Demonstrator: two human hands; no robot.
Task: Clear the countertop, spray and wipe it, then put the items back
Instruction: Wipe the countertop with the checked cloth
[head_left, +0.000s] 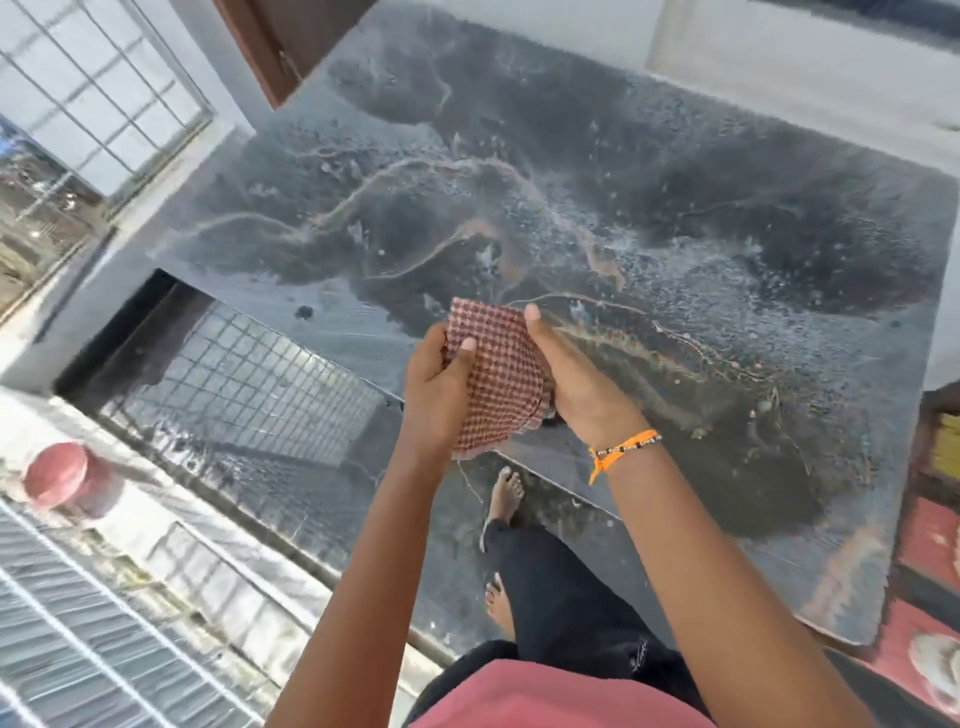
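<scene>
**A:** Head view: which step is judged to be in hand?

**B:** The wiping step, it would seem. The counter (675, 218) is seen bare of items and covered with droplets and streaky wet trails, so clearing and spraying are taken as done. A red-and-white checked cloth (493, 374) is held up between both hands, just above the near edge of the counter.

**A:** How is the cloth gripped?

**B:** The left hand (441, 384) is closed on the cloth's left side, thumb pressed over the face of the fabric. The right hand (571, 379) is clasped on its right side, thumb up along the top edge. The cloth appears folded into a pad; a loose fringe hangs below the left grip.

**A:** What is called for next?

**B:** The pad would need to be settled into one grip, then lowered flat onto the wet surface just beyond the hands. Broad strokes would be wanted across the far droplets, well ahead of the grip.

**A:** And the items to be put back?

**B:** Which they are cannot be told. A red round container (62, 478) sits well off to the left of the grip.
</scene>
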